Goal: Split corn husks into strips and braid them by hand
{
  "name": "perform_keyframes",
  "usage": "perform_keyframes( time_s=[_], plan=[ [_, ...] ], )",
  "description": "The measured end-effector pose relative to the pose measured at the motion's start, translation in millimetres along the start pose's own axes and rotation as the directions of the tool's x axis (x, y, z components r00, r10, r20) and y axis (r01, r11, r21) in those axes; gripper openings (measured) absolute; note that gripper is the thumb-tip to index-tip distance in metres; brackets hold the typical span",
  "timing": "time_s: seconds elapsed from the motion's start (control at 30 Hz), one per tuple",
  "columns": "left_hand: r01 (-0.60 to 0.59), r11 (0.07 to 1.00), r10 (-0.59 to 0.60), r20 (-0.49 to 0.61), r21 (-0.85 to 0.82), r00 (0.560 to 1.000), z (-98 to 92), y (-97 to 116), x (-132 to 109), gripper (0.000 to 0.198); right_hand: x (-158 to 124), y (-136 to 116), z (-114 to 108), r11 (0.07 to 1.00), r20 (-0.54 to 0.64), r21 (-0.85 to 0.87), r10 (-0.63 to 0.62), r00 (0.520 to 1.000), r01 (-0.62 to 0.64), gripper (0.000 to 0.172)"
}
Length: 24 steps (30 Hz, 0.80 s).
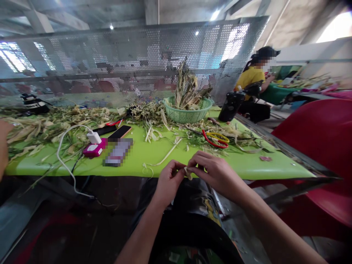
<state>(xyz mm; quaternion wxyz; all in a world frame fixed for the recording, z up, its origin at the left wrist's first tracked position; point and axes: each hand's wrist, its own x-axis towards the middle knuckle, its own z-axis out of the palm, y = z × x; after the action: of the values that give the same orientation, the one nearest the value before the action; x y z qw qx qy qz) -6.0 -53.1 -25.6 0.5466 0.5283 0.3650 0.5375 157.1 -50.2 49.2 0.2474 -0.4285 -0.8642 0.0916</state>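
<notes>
Just over the near edge of the table, my left hand (169, 179) and my right hand (211, 167) meet fingertip to fingertip. Both are closed in a pinch on a small pale strip of dried husk (189, 173), which looks folded or twisted. Part of it is hidden by the fingers. Beyond my left hand, a long thin husk strip (169, 152) lies on the green tabletop (148, 167). Scissors with red and yellow handles (216, 139) rest past my right hand, among green and dry scraps.
A green basket (187, 115) holds dried husks. Husk piles (55, 123) cover the left side. Nearby are a pink power socket (94, 148) with a white cable, phones (118, 152), a black bottle (231, 105) and a red chair (316, 146). A person in yellow (251, 79) sits at right.
</notes>
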Motion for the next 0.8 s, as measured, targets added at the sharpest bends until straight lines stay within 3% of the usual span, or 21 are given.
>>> perform_keyframes(
  time_s=[0.13, 0.43, 0.67, 0.8],
  plan=[
    [0.050, 0.992, -0.054, -0.034, -0.116, 0.998, 3.0, -1, 2, 0.017, -1, 6, 1, 0.987, -0.058, 0.159, 0.027, 0.998, -0.017, 0.006],
    [0.056, 0.998, -0.054, -0.049, 0.040, 0.997, 9.3, 2, -3, 0.015, -9, 5, 15, 0.988, -0.128, 0.137, 0.083, 0.988, -0.066, 0.009],
    [0.013, 0.994, -0.007, -0.062, 0.111, 0.998, 11.8, -3, -4, 0.010, -11, 0, 19, 0.994, -0.126, 0.095, 0.057, 0.990, -0.045, 0.009],
    [0.016, 0.996, -0.006, -0.110, 0.093, 0.994, 12.3, -5, 0, 0.021, -12, 2, 21, 0.981, -0.262, 0.184, 0.114, 0.958, -0.066, 0.011]
  ],
)
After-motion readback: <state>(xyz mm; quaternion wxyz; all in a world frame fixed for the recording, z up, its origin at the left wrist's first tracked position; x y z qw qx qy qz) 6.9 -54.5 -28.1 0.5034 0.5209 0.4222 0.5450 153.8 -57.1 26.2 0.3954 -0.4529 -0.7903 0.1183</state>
